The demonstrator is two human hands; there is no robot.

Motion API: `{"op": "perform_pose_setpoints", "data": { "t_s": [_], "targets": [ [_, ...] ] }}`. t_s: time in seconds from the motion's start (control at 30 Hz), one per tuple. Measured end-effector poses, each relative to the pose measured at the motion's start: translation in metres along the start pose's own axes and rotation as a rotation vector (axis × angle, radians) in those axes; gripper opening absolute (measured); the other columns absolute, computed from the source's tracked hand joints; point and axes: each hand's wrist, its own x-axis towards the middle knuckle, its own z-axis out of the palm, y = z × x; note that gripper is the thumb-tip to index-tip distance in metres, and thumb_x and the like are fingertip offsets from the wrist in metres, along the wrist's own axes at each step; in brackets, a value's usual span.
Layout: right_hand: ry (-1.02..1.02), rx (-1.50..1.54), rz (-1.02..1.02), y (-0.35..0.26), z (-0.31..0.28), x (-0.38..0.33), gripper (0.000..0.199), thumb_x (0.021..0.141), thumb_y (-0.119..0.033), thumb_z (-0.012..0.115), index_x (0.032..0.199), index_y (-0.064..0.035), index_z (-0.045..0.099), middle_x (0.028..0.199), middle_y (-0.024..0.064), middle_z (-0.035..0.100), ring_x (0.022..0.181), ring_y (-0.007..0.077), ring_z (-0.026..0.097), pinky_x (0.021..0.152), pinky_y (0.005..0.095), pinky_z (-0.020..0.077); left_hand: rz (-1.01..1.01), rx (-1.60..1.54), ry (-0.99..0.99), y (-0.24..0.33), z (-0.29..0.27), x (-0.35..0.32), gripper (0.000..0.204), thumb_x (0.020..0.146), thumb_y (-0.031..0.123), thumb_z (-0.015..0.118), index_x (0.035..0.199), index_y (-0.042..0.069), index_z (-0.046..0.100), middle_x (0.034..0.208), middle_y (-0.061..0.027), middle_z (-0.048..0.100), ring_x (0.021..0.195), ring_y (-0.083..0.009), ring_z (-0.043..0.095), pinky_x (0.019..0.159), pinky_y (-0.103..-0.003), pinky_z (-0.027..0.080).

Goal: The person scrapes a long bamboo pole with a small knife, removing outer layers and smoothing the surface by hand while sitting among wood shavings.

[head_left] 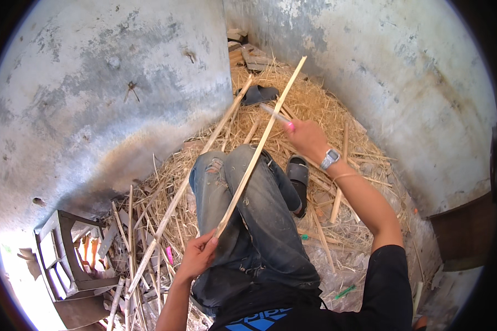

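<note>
Left hand: my left hand (199, 255) is gripping the near end of a long bamboo strip (259, 146), fingers closed round it, down by my lap.

Right hand: my right hand (306, 138) is stretched out ahead of me and closed round a knife (275, 115) with a pink handle end; the blade is pointing away to the left and meeting the strip roughly two thirds of the way up.

Bamboo strip: it's running diagonally from my left hand up and away to the right, crossing over my knee, with the far tip sticking up in front of the wall (370, 49). So it's spanning the gap between both hands, which are sitting well apart.

Watch: I'm wearing a silver wristwatch (329, 159) on the right wrist, plus a thin band just behind it.

Legs: I'm sitting in ripped blue jeans (248, 215), one foot in a dark sandal (298, 174); another sandal (259, 94) is lying further off on the straw.

Floor: straw (315, 105) is covering most of it, with a second long strip (204, 154) lying beside my left leg and more split sticks (132, 248) piling up on the left.

Left corner: a grey plastic stool (66, 265) is lying tipped over, near the stick pile.
</note>
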Motion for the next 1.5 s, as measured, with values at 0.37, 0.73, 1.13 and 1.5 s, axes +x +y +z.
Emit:
{"op": "perform_pose_setpoints", "data": {
  "t_s": [0.37, 0.73, 1.13, 1.5],
  "targets": [
    [-0.205, 0.066, -0.28, -0.091, 0.003, -0.085, 0.055, 0.102, -0.056, 0.054, 0.081, -0.0072, 0.067, 0.058, 0.017, 0.064, 0.052, 0.0375, 0.066, 0.05, 0.0486, 0.052, -0.133, -0.21, -0.165, -0.015, -0.02, -0.006, 0.051, 0.112, 0.041, 0.05, 0.146, 0.003, 0.058, 0.057, 0.0059, 0.033, 0.045, -0.0049, 0.027, 0.043, -0.023, 0.023],
    [-0.466, -0.023, -0.359, -0.11, -0.015, -0.104, 0.055, 0.102, -0.055, 0.051, 0.09, -0.0048, 0.069, 0.068, 0.0177, 0.07, 0.06, 0.035, 0.071, 0.057, 0.0474, 0.0571, -0.177, -0.195, -0.157, -0.002, -0.016, -0.009, 0.055, 0.112, 0.045, 0.047, 0.145, 0.002, 0.059, 0.056, 0.0057, 0.032, 0.044, -0.0052, 0.027, 0.043, -0.023, 0.021],
    [-0.402, 0.0, -0.387, -0.102, -0.002, -0.083, 0.054, 0.103, -0.057, 0.052, 0.089, -0.007, 0.067, 0.062, 0.0178, 0.065, 0.06, 0.0388, 0.069, 0.056, 0.0495, 0.0553, -0.19, -0.217, -0.151, -0.004, -0.017, -0.01, 0.052, 0.111, 0.044, 0.05, 0.143, 0.004, 0.061, 0.056, 0.0062, 0.033, 0.045, -0.005, 0.028, 0.043, -0.023, 0.022],
    [0.028, 0.323, 0.005, -0.007, -0.046, 0.01, 0.047, 0.111, -0.041, 0.046, 0.091, -0.0029, 0.063, 0.073, 0.0199, 0.063, 0.068, 0.039, 0.065, 0.064, 0.0487, 0.0472, -0.146, -0.173, -0.163, -0.008, -0.027, -0.009, 0.05, 0.111, 0.039, 0.053, 0.144, 0.002, 0.06, 0.057, 0.0056, 0.039, 0.046, -0.0048, 0.032, 0.044, -0.022, 0.025]
  ]
}}
